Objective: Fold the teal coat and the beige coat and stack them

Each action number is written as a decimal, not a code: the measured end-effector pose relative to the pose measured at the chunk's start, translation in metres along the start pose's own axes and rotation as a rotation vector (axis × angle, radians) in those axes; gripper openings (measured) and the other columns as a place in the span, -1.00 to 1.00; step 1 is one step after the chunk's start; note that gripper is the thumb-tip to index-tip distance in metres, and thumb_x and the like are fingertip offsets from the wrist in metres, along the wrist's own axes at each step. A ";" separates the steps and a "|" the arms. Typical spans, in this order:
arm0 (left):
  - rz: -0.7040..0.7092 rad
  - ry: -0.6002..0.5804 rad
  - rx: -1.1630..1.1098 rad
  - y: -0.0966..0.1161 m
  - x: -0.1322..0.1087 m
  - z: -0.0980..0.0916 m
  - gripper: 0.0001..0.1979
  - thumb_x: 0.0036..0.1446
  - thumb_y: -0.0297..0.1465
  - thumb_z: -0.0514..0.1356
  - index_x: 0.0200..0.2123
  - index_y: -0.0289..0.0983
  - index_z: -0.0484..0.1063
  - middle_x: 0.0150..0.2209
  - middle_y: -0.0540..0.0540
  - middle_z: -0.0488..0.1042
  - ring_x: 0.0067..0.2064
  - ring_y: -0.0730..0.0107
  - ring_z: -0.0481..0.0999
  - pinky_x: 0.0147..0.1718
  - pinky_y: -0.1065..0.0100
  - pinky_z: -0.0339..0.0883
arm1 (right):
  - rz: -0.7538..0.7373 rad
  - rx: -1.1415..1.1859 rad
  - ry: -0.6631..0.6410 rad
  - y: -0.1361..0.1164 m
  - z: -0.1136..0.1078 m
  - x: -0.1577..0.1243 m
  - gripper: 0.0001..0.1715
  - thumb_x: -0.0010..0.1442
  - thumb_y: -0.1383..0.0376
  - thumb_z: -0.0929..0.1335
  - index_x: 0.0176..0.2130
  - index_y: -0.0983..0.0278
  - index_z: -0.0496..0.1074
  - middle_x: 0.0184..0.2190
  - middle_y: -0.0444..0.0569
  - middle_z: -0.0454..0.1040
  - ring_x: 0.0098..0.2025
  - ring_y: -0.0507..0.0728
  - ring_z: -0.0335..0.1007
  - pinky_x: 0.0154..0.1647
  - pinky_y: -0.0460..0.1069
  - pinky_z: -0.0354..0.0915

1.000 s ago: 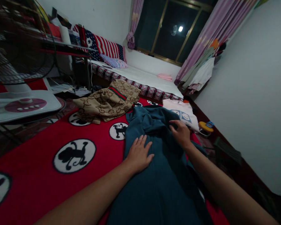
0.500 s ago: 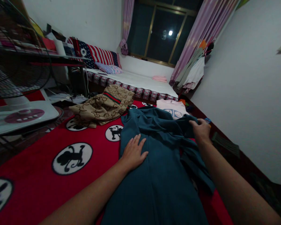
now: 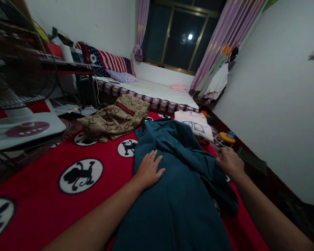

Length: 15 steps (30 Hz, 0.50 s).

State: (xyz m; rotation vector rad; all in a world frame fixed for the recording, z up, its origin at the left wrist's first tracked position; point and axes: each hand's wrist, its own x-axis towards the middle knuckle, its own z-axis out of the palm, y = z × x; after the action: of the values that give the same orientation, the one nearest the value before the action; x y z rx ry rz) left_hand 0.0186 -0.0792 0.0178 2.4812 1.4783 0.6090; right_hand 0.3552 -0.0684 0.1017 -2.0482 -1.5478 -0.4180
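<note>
A long dark teal garment [image 3: 178, 195] with sleeves lies stretched across the red blanket [image 3: 44, 195]. My left hand [image 3: 150, 169] rests flat on its left part, fingers stretched out. On the right, my right hand [image 3: 230, 161] is closed on the garment's edge near the sleeve, which hangs down toward the blanket's right side. Just beyond the garment is a folded pale pink shirt [image 3: 193, 120] with a blue print. A tan patterned garment [image 3: 115, 116] with a green and red stripe lies crumpled at the far left.
A standing fan [image 3: 28, 129] is at the left, beside a cluttered desk [image 3: 68, 62]. A bed [image 3: 151, 89] stands below the window. To the right are a yellow stool [image 3: 226, 137] and the white wall [image 3: 282, 104]. Clothes [image 3: 217, 78] hang by the curtain.
My right hand has moved down and slightly right, drawing the garment's edge along. More of the pink shirt and the yellow stool now show. My left hand has stayed in place.
</note>
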 end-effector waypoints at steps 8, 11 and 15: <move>0.011 0.003 0.006 -0.001 -0.001 -0.001 -0.43 0.22 -0.14 0.07 0.24 -0.24 0.20 0.32 -0.24 0.09 0.34 0.09 0.04 0.29 0.09 -0.08 | -0.479 -0.404 -0.652 -0.036 -0.021 -0.044 -0.57 -0.08 0.42 0.35 -0.14 0.20 0.44 -0.14 0.02 0.51 -0.12 0.25 0.42 -0.21 0.04 0.21; 0.017 0.005 0.012 -0.001 0.000 0.000 -0.43 0.22 -0.14 0.06 0.23 -0.25 0.21 0.32 -0.25 0.10 0.34 0.09 0.05 0.29 0.09 -0.07 | -0.530 -0.469 -0.524 -0.018 -0.010 -0.061 -0.54 -0.10 0.50 0.31 -0.15 0.27 0.46 -0.02 0.15 0.47 -0.04 0.30 0.38 -0.09 0.13 0.19; 0.015 0.000 0.014 -0.002 0.001 0.001 -0.43 0.21 -0.13 0.08 0.23 -0.25 0.22 0.31 -0.25 0.10 0.34 0.07 0.05 0.28 0.07 -0.06 | -0.517 -0.215 -0.399 0.000 -0.012 -0.050 -0.70 -0.02 0.46 0.27 -0.30 0.23 0.50 -0.04 0.06 0.51 0.02 0.27 0.38 0.10 0.21 0.11</move>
State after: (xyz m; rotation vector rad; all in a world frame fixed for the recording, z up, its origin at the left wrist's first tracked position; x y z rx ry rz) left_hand 0.0181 -0.0770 0.0161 2.5051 1.4710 0.6031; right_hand 0.3419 -0.1143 0.0841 -1.9465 -2.3825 -0.3891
